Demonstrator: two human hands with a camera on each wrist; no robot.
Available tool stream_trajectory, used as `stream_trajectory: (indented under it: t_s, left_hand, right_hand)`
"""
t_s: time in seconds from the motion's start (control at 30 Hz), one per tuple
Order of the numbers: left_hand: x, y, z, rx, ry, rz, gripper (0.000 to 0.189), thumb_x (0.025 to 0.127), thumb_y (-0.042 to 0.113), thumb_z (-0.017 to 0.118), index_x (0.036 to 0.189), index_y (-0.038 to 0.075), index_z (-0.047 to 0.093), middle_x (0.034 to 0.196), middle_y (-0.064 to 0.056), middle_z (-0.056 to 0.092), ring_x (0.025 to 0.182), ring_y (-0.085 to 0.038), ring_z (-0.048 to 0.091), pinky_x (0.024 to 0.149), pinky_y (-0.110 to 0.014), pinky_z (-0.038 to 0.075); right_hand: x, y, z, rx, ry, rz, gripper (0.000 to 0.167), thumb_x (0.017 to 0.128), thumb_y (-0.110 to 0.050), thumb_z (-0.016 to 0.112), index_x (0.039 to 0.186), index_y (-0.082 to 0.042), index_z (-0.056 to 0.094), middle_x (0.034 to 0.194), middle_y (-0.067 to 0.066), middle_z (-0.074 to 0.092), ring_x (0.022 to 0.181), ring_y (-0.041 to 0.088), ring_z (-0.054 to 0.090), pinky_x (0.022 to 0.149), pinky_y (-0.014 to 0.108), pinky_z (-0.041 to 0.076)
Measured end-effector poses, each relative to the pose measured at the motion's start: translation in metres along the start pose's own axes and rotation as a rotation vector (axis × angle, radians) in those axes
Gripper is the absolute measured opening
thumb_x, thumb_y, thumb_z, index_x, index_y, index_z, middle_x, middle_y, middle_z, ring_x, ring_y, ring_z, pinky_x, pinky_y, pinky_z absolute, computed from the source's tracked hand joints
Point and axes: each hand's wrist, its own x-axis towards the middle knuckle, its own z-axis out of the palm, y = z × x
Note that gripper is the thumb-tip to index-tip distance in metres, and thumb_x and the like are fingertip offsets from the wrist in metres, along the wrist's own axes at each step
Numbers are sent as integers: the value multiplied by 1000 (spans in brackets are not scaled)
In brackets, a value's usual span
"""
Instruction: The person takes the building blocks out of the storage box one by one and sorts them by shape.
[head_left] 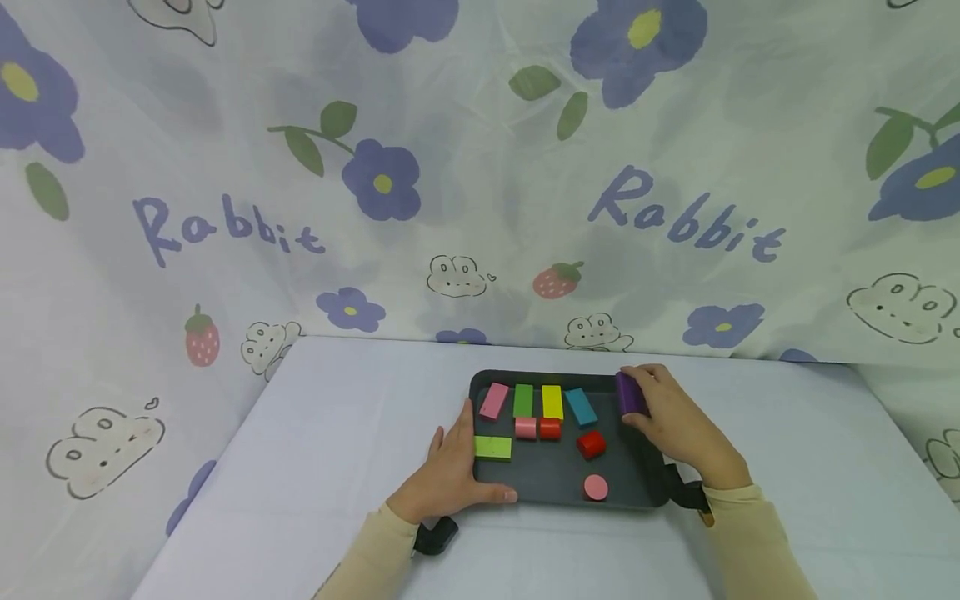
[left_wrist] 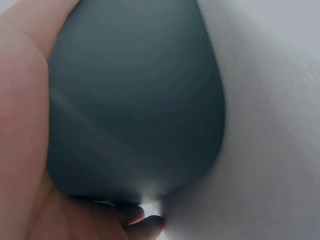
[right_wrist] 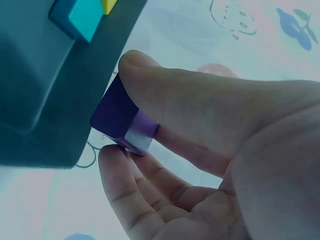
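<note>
A dark grey tray (head_left: 547, 483) holds several coloured blocks and cylinders. At its left end, my left hand (head_left: 453, 475) grips the front left corner, thumb along the front rim and fingers along the side; the left wrist view shows the tray (left_wrist: 135, 100) close up. My right hand (head_left: 667, 417) pinches a purple block (head_left: 630, 393) at the back right rim. In the right wrist view, thumb and fingertips hold that purple block (right_wrist: 116, 107) beside the tray's edge. Nearest to it inside the tray is a blue block (head_left: 581, 407).
Pink (head_left: 494, 401), green (head_left: 523, 401) and yellow (head_left: 552, 402) blocks lie along the back. A lime block (head_left: 492, 448) lies at left. Red (head_left: 591, 444) and pink (head_left: 596, 487) cylinders sit farther right. A white-covered table (head_left: 337, 417) meets a printed cloth (head_left: 465, 233) behind.
</note>
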Motion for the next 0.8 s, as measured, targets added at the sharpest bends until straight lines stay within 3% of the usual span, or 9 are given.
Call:
stream_trajectory:
  t_s: [0.8]
  left_hand:
    - [0, 0, -1, 3, 0, 3, 140, 73, 62, 82, 158, -2, -8, 167, -17, 8, 152, -33, 16, 118, -64, 1]
  right_hand:
    - [-5, 12, -13, -7, 26, 34, 66, 89, -1, 75, 144, 10, 40, 136, 36, 39, 108, 45, 57, 85, 57, 55]
